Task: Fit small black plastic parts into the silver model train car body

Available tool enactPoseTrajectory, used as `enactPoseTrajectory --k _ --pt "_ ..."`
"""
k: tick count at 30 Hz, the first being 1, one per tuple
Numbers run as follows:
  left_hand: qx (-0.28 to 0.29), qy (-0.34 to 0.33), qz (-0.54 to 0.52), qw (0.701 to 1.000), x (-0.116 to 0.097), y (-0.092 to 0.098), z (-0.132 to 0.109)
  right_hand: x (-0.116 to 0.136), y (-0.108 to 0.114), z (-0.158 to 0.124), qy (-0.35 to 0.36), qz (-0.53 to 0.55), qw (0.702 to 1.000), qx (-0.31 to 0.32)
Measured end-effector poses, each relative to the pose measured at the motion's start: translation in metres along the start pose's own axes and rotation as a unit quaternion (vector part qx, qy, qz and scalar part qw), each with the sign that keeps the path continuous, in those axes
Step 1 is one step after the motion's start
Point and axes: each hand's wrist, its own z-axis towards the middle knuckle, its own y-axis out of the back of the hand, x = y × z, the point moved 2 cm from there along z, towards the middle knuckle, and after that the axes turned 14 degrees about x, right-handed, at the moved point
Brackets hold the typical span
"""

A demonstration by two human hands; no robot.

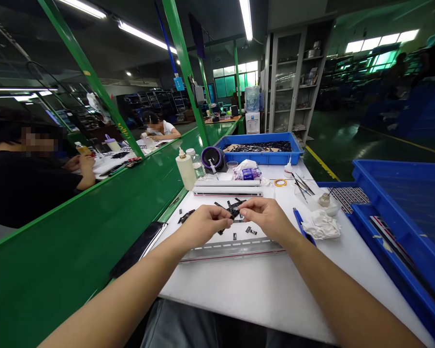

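Observation:
My left hand [207, 225] and my right hand [268, 218] meet over the middle of the white table, thumbs and fingers pinched. Between the fingertips is a small black part [234, 212], too small to make out in detail. Behind and below the hands lie more small black pieces [251, 230], scattered and partly hidden by the fingers. A long, clear-and-white slotted strip [235, 249] with a red line lies in front of the hands, nearest my body. Beyond the pieces rests a long white bar [227, 191] with a dark stripe.
A blue bin [261, 157] of black parts stands at the back. Bottles [186, 169], a tissue pack [247, 171], yellow tape [280, 182], tweezers [299, 186] and crumpled tissue [322, 226] surround the work. Blue crates [402, 193] flank the right; a green partition [76, 227] borders the left.

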Motion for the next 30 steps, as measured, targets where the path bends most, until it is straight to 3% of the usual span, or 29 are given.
enactPoseTrajectory --k 4,7,12,16,20,23,26,27,28,30 --pt "0.004 -0.009 0.013 1.0 -0.006 -0.004 -0.003 -0.008 -0.001 0.002 -0.02 0.055 0.998 0.005" --pt "0.005 -0.029 0.029 0.999 -0.015 -0.007 -0.008 -0.01 0.0 0.002 -0.019 0.169 0.984 0.05" --pt "-0.006 -0.146 0.068 0.987 -0.032 -0.012 -0.014 -0.007 -0.004 -0.002 -0.044 0.402 0.903 0.143" --pt "-0.02 -0.199 0.073 0.977 -0.031 -0.017 -0.014 -0.009 -0.009 -0.003 -0.036 0.458 0.866 0.196" --pt "-0.042 -0.232 0.094 0.967 -0.027 -0.019 -0.012 -0.009 -0.012 -0.004 -0.059 0.456 0.862 0.212" --pt "-0.058 -0.214 0.091 0.971 -0.026 -0.019 -0.01 -0.004 -0.014 -0.005 -0.05 0.39 0.902 0.179" --pt "-0.07 -0.114 0.022 0.991 -0.024 -0.016 -0.004 0.006 -0.012 -0.009 0.055 0.132 0.99 0.011" --pt "-0.068 -0.085 -0.009 0.994 -0.023 -0.015 -0.002 0.009 -0.012 -0.011 0.104 0.003 0.994 -0.045" --pt "-0.06 -0.067 -0.039 0.995 -0.022 -0.015 0.0 0.013 -0.014 -0.014 0.149 -0.124 0.977 -0.086" --pt "-0.042 -0.054 -0.089 0.994 -0.019 -0.015 0.003 0.016 -0.021 -0.018 0.218 -0.311 0.917 -0.126"
